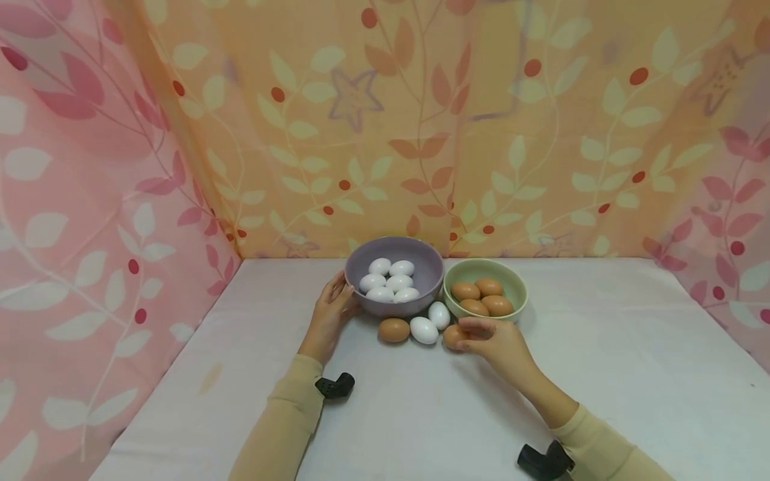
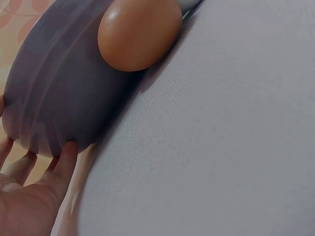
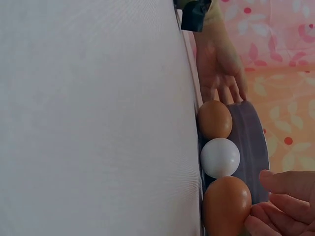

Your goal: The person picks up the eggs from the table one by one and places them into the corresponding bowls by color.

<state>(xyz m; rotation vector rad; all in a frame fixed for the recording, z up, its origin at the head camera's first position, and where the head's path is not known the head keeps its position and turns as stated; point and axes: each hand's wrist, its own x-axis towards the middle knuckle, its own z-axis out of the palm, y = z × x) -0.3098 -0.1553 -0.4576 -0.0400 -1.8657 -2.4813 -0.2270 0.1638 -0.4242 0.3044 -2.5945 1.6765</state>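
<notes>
My left hand touches the left side of a purple bowl with its fingertips, its fingers fairly straight. Several white eggs lie inside that bowl. On the right, my right hand is at a brown egg on the table; in the right wrist view its fingertips meet the side of this egg, without a clear grip. Between the hands, in front of the bowls, lie another brown egg and two white eggs, one nearer and one behind.
A light green bowl with several brown eggs stands right beside the purple one. Both stand on a white-covered table, near the patterned cloth backdrop. Pink patterned cloth hangs at the left.
</notes>
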